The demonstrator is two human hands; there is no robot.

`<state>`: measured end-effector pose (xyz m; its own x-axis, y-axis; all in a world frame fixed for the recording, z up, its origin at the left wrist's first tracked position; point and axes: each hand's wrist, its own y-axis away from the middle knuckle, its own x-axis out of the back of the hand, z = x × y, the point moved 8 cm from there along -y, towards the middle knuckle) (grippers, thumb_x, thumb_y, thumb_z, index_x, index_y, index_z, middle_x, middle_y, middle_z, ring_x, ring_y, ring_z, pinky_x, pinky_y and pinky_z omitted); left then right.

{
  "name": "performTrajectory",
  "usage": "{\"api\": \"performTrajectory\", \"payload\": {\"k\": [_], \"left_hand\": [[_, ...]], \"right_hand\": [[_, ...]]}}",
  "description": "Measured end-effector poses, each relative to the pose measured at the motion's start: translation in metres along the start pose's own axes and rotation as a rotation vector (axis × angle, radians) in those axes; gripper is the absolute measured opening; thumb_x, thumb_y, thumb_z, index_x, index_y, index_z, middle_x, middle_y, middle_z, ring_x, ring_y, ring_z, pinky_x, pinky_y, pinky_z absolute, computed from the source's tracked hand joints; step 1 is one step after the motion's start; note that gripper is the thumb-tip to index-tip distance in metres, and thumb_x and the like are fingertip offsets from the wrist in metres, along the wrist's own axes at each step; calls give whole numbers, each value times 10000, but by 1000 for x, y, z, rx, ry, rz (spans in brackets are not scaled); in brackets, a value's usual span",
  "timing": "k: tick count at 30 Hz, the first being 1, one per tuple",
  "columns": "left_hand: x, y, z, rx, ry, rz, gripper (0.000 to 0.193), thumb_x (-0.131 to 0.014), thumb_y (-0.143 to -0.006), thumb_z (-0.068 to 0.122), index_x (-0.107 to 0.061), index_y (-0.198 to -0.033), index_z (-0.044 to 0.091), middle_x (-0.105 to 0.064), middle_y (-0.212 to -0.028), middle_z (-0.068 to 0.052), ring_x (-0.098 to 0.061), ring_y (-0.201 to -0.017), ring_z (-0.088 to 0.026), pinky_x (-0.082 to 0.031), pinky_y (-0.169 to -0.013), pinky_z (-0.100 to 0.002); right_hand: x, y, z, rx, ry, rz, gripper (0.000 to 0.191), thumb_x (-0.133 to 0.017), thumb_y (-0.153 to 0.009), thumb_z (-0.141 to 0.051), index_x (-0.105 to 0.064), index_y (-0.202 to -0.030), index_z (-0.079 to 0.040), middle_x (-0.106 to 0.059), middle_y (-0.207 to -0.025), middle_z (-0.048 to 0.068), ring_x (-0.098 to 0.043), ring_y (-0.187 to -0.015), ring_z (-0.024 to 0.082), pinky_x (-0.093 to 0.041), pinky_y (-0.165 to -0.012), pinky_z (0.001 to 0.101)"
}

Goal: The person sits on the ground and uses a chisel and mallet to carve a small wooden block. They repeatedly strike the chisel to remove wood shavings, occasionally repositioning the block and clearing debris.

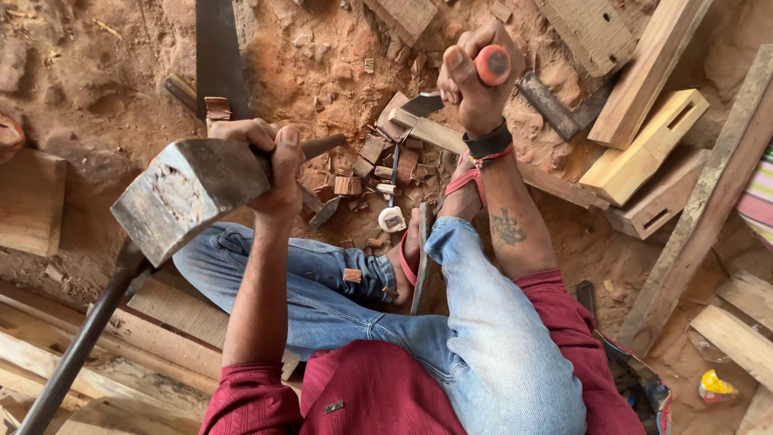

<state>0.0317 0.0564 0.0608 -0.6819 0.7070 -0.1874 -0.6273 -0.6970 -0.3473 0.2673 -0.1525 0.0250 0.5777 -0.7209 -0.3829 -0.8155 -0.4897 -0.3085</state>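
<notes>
My left hand (270,165) grips the wooden handle of a heavy hammer; its worn, blocky metal head (189,193) is raised to the left, above my knee. My right hand (471,84), with a black band on the wrist, is closed around a chisel with a red-capped handle (493,64). The chisel's dark blade (423,105) points down at the end of a narrow wooden strip (439,135) lying on the dirt. My foot in a red-strapped sandal (463,181) rests on that strip. I sit with my legs in blue jeans folded.
Wood chips (362,165) and a small tape measure (392,219) lie by my feet. A saw blade (217,56) lies at the top left. Pale mortised blocks (644,149) and planks lie at the right, boards and a dark metal rod (72,354) at the lower left.
</notes>
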Motion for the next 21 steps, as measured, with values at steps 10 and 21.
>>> {"api": "performTrajectory", "payload": {"k": [10,21], "left_hand": [[1,4,4,-147,-141,-11,256,-646,-1071,-46,-431,-1125,84,-435,-981,-60,-452,-721,-140,-498,-630,-306],[-12,2,11,-116,-203,-27,245,-633,-1031,-45,-426,-1081,76,-439,-980,-46,-464,-764,-109,-478,-676,-300]], "right_hand": [[1,-12,0,114,-15,-80,327,-726,-1047,-170,-456,-908,-48,-471,-643,31,-463,-404,118,-413,-352,281],[-8,-14,7,110,65,-16,280,-755,-1032,-135,-521,-926,-24,-517,-672,49,-500,-446,128,-412,-373,287]]}}
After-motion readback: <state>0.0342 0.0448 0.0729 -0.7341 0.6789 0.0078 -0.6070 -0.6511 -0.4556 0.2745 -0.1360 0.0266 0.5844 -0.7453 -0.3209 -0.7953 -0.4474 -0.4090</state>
